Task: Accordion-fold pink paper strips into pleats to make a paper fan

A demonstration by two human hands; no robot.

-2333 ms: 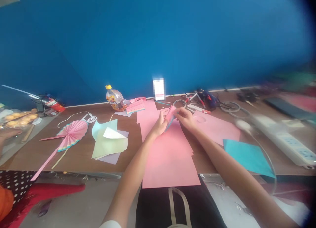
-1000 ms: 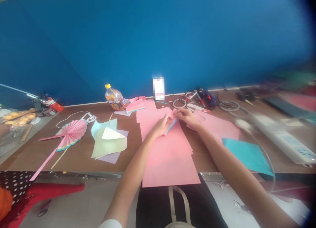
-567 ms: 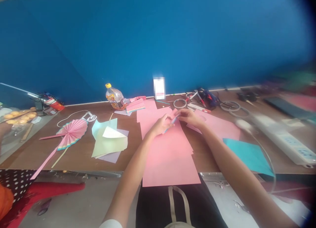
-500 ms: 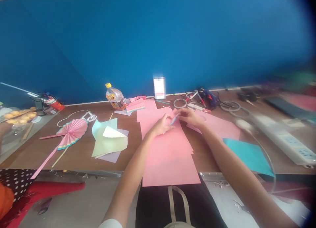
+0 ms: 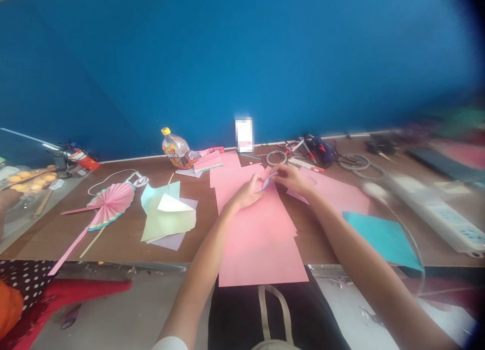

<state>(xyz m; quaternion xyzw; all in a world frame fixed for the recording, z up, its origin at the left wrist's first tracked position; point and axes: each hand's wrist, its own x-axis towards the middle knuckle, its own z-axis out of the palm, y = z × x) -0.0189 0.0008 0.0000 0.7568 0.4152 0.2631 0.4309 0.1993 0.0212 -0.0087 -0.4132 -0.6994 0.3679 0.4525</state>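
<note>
Paper (image 5: 268, 181), folded small and showing a pale blue edge, is held between two hands in the head view, just above the far half of some overlapping pink sheets (image 5: 261, 254). The left hand (image 5: 248, 192) has its thumb and fingers clamped on the lower part of the folded piece, the thumb lying along the near side. The right hand (image 5: 291, 179) pinches the upper end, thumb and fingertips together on it; how the hidden fingers lie, I cannot tell. The pink sheets rest on a brown table (image 5: 125, 246), their near end reaching past its front edge over a dark garment (image 5: 235, 319). Left of the left arm lie pale green sheets (image 5: 162, 226) with a light blue sheet (image 5: 151, 196) partly under them, and farther left a pink pleated fan (image 5: 113, 204) with a blue and yellow rim. At the back stands a tilted bottle (image 5: 177, 150) with a yellow cap, and just beside it a pleated pink piece (image 5: 208, 161). Near the right hand, on its far side, is a tape roll (image 5: 276, 158); another pink sheet (image 5: 337, 191) lies to its right, with a teal sheet (image 5: 382, 240) closer in and a white power strip (image 5: 439, 218) beyond that, blurred towards its far end.
</note>
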